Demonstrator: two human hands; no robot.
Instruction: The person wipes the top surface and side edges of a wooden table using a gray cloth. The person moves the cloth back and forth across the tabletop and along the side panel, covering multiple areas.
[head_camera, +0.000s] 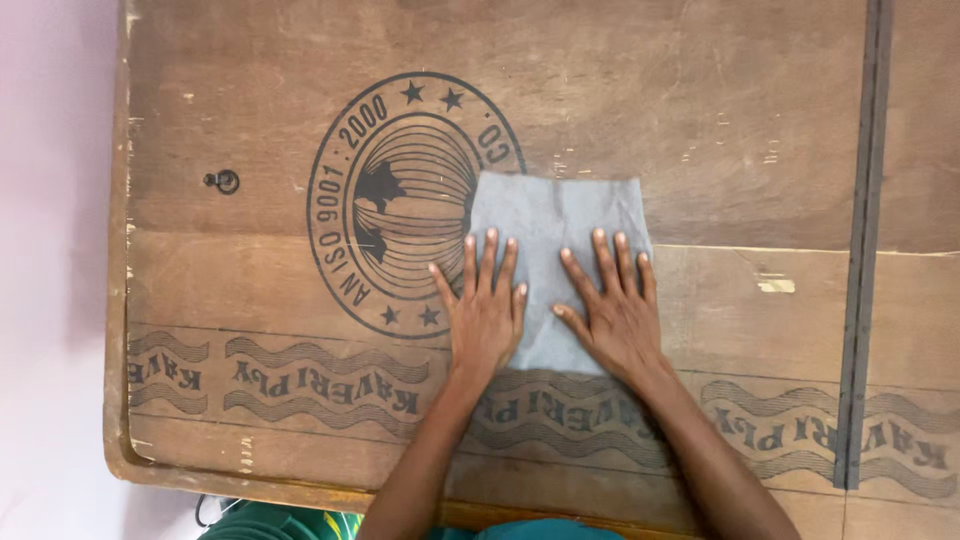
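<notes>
From the head camera, looking straight down: your left hand (487, 305) and right hand (612, 300) lie flat, fingers spread open, palms pressing a grey cloth (556, 225) onto a brown plywood board (700, 120). The cloth reaches away from you beyond your fingertips, its long axis running front to back. Your right hand sits fully on it; your left covers only its left edge. A round printed stamp (400, 200) lies partly under the cloth. A small metal screw (222, 181) sits well left.
</notes>
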